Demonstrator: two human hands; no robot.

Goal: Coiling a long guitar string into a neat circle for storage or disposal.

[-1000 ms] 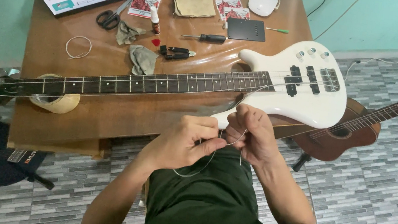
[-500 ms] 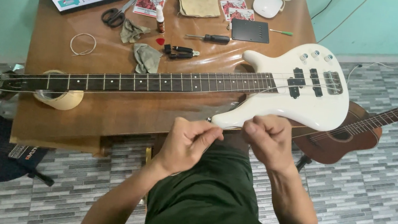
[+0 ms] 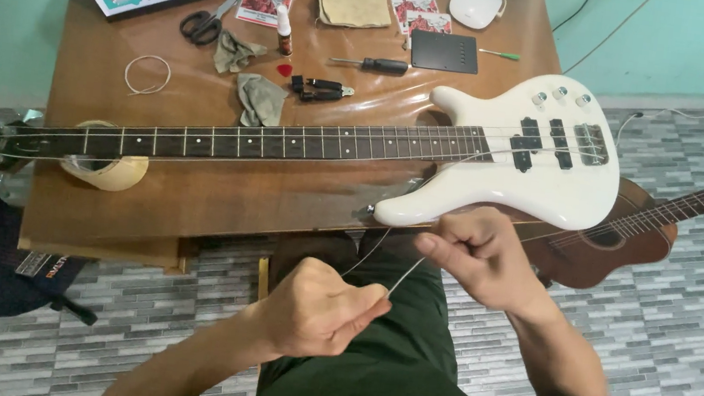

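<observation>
1. Left hand point(image 3: 316, 310) is curled in a narrow grip, thumb and forefinger pinching one end of a thin wire string point(image 3: 405, 276) just over the lap.
2. Right hand point(image 3: 479, 254) is closed in a fist-like grip on the same string, a little higher and nearer the desk point(image 3: 217, 199) edge; the short stretch between the hands runs straight and looks taut, likely held so to keep it from kinking.
3. The string is pale, metallic and very fine; a second faint strand seems to run up from the left hand toward the bass, though where it ends I cannot tell.
4. The white bass point(image 3: 517, 169) lies flat across the desk, body to the right and just above the right hand, its dark neck point(image 3: 287, 141) reaching left past the desk edge, propped on a round pale support point(image 3: 109, 173).
5. Behind the neck lie two cloths point(image 3: 261, 99), a red pick point(image 3: 284, 69), a screwdriver point(image 3: 377, 65), scissors point(image 3: 203, 25) and a coiled string point(image 3: 146, 74).
6. A brown guitar point(image 3: 624, 245) leans at the right, beside the desk.
</observation>
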